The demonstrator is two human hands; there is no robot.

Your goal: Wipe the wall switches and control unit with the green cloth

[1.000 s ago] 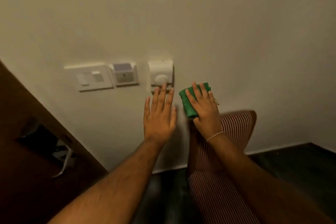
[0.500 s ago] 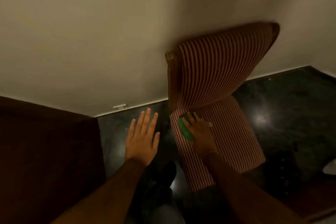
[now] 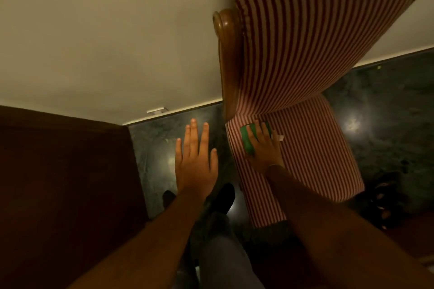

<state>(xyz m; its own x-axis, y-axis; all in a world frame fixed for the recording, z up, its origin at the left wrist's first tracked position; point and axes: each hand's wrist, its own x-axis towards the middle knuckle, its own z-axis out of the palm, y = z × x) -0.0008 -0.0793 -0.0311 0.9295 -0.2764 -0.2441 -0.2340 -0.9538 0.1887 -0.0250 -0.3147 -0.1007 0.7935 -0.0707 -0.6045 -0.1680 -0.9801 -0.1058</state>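
The folded green cloth (image 3: 249, 139) lies flat on the seat of a red-and-white striped chair (image 3: 310, 73), near the seat's back left corner. My right hand (image 3: 264, 148) rests on top of the cloth, fingers spread over it and pressing it to the seat. My left hand (image 3: 196, 159) hovers palm down over the dark floor, left of the chair, fingers apart and holding nothing. The wall switches and the control unit are out of view above the frame.
A cream wall (image 3: 105, 30) fills the upper left, with a small white fitting (image 3: 156, 110) at its base. A dark wooden surface (image 3: 65, 183) stands at the left. The glossy dark floor (image 3: 385, 119) surrounds the chair. My feet (image 3: 222, 197) show below my hands.
One second ago my right hand held the cloth against the wall beside the switches. Both hands have come down, my view has tilted to the floor, and the cloth now lies on the chair seat.
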